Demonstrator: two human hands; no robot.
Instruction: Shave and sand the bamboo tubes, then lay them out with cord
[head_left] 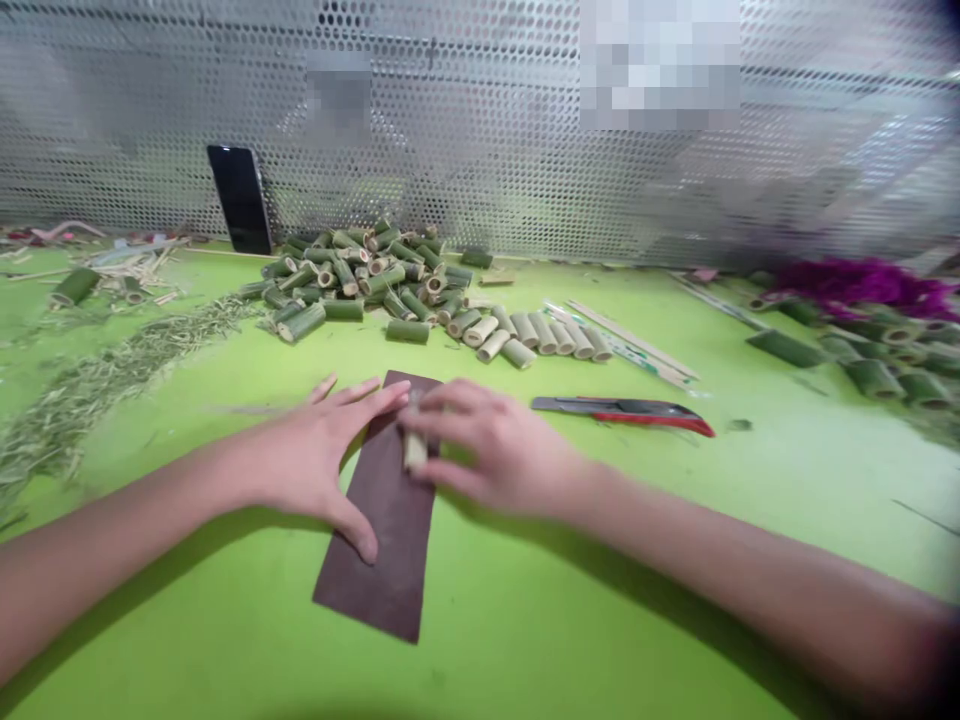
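1. Brown sheet (390, 540) lies nearest, its long axis running near to far, its far end leaning right.
2. Tube (414, 452), pale and blurred, is over the sheet's far right part, roughly in line with its length.
3. Right hand (491, 440), the nearer one, has its fingers narrowed around the tube, which lies left of the palm.
4. Left hand (311, 450) spreads wide across the sheet's left edge; whether it presses, I cannot tell.
5. Knife (622, 410) lies right; green pile (375, 270), far.
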